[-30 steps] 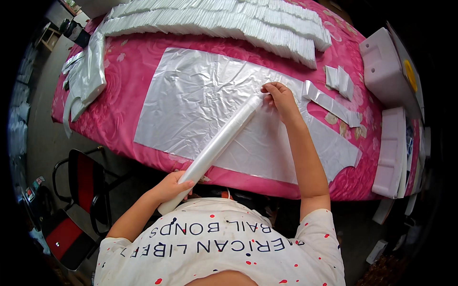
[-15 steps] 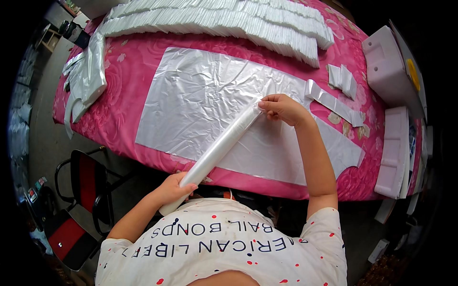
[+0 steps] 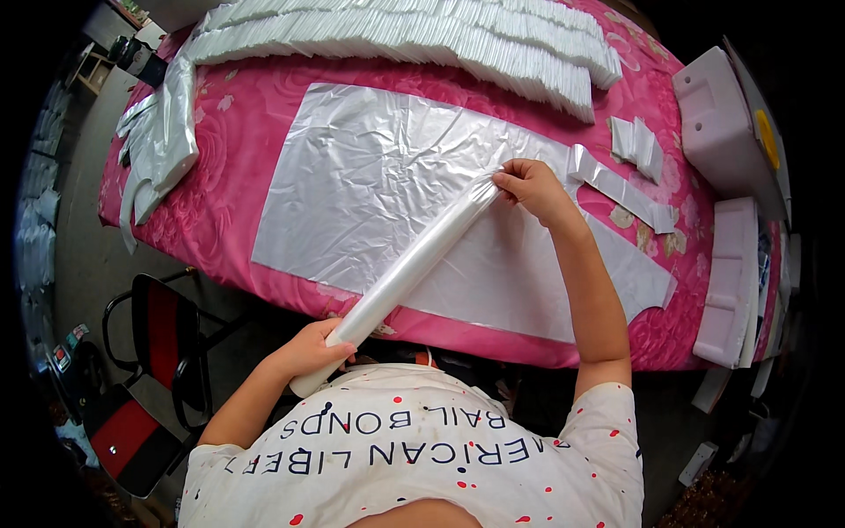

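Note:
A long folded strip of clear plastic [image 3: 414, 264] is stretched taut between my hands, slanting from my chest up over the table. My left hand [image 3: 310, 350] grips its lower end close to my shirt. The upper end is pinched by my right hand [image 3: 528, 187], above a large flat sheet of clear plastic bags [image 3: 370, 176] lying on the pink flowered tablecloth [image 3: 238, 202]. The strip crosses the sheet's near edge.
A long overlapping row of folded white bags [image 3: 422, 35] lines the table's far side. Loose bags [image 3: 163, 141] hang over the left edge, small folded pieces [image 3: 638, 145] lie at the right, beside white foam blocks [image 3: 722, 123]. A red-and-black chair [image 3: 150, 343] stands at the lower left.
My right hand has drawn the strip's upper end slightly lower and to the right. The left hand keeps its hold near my chest.

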The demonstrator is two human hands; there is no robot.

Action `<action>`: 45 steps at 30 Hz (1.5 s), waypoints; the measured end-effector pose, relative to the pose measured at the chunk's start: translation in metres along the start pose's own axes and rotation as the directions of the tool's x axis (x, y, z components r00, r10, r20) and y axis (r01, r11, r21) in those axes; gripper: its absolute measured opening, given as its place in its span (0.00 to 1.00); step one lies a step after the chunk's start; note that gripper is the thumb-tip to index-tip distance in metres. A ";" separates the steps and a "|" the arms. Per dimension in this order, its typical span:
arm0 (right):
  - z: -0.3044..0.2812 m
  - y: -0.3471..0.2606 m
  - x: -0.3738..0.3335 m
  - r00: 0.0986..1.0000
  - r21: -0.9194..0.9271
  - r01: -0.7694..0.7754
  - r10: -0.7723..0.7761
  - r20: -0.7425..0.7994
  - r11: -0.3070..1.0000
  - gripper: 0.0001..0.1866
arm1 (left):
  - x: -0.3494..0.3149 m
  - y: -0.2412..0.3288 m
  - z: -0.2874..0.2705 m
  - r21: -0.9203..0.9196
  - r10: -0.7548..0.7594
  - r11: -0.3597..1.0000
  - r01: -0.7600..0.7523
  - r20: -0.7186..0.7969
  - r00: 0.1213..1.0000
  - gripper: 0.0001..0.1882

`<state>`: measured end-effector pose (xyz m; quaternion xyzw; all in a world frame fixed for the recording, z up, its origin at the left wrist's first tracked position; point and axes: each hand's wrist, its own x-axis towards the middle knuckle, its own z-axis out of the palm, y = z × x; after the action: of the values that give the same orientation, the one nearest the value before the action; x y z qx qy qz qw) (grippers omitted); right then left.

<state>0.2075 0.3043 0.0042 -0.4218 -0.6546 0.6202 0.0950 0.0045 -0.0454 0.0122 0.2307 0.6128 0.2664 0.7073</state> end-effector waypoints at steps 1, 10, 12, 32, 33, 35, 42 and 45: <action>-0.009 0.004 0.006 0.997 -0.021 0.050 -0.052 -0.063 0.999 0.07 | -0.004 -0.003 -0.005 -0.016 -0.008 1.000 0.009 0.015 1.000 0.17; -0.135 0.052 0.017 0.843 -0.073 0.053 -0.084 -0.532 0.996 0.07 | -0.042 -0.041 -0.067 0.133 -0.079 0.990 0.047 0.248 0.966 0.24; -0.128 0.052 0.015 0.864 -0.095 0.149 -0.176 -0.471 0.984 0.07 | -0.041 -0.007 -0.065 0.185 -0.102 0.981 0.056 0.253 0.962 0.25; -0.037 0.008 0.037 0.992 -0.200 0.061 -0.081 -0.095 0.978 0.09 | 0.094 0.072 0.025 0.756 0.519 -0.244 -0.607 0.631 0.577 0.46; -0.035 0.004 0.035 0.982 -0.197 0.051 -0.085 -0.169 0.979 0.11 | 0.095 0.067 0.025 0.762 0.512 -0.243 -0.600 0.626 0.588 0.47; -0.025 -0.005 0.023 0.944 -0.188 0.032 -0.091 -0.317 0.982 0.15 | 0.095 0.059 0.030 0.788 0.512 -0.236 -0.568 0.598 0.616 0.49; 0.050 0.004 -0.082 0.782 -0.770 0.419 -0.622 0.037 0.481 0.23 | 0.087 0.038 0.063 0.864 0.585 -0.163 -0.476 0.473 0.659 0.46; 0.050 0.024 -0.095 0.782 -0.777 0.364 -0.622 -0.045 0.514 0.25 | 0.086 0.032 0.070 0.864 0.599 -0.149 -0.481 0.466 0.651 0.45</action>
<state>0.2450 0.2010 0.0097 -0.3100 -0.9140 0.1727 0.1969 0.0800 0.0358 -0.0207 0.8406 0.5048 0.0890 0.1751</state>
